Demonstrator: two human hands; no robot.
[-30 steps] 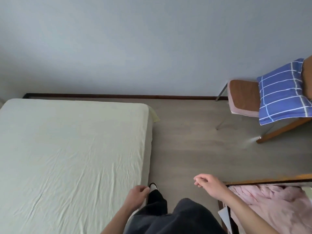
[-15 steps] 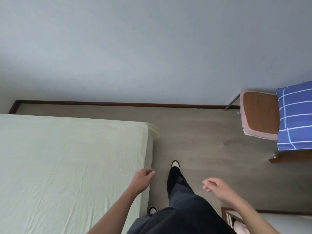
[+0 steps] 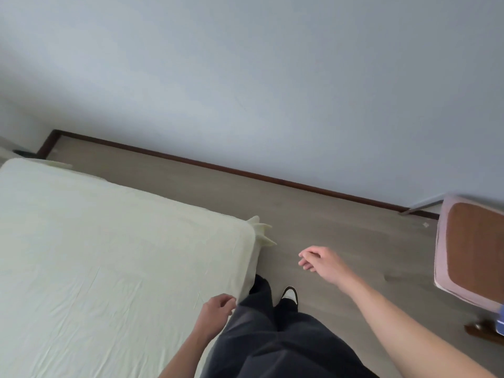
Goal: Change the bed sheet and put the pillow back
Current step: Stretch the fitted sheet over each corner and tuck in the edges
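Filling the left half of the frame: pale green bed sheet (image 3: 103,255), stretched flat over the mattress, creased with fine wrinkles across the middle and lower left. At its far right corner, near frame centre, a bunched tuft of loose sheet fabric (image 3: 260,233) sticking out past the mattress edge toward the floor. In the upper left, dark brown skirting board (image 3: 245,173) running diagonally down to the right under a plain grey-blue wall (image 3: 245,77). Grey wood-look floor (image 3: 341,241) between the bed and the wall.

Bottom centre: left hand (image 3: 214,316), fingers curled loosely, empty, hovering at the right edge of the sheet beside dark trousers (image 3: 272,342); whether touching the sheet, cannot tell. Just right of that, one black-and-white shoe (image 3: 290,294) on the floor.

Right of centre: right hand (image 3: 321,263), fingers half bent and relaxed, gripping nothing, over bare floor.

Far right edge: chair (image 3: 471,252) with brown seat and pinkish rim, and a sliver of blue fabric (image 3: 500,323) at the lower right edge, probably the pillow, mostly cut off.
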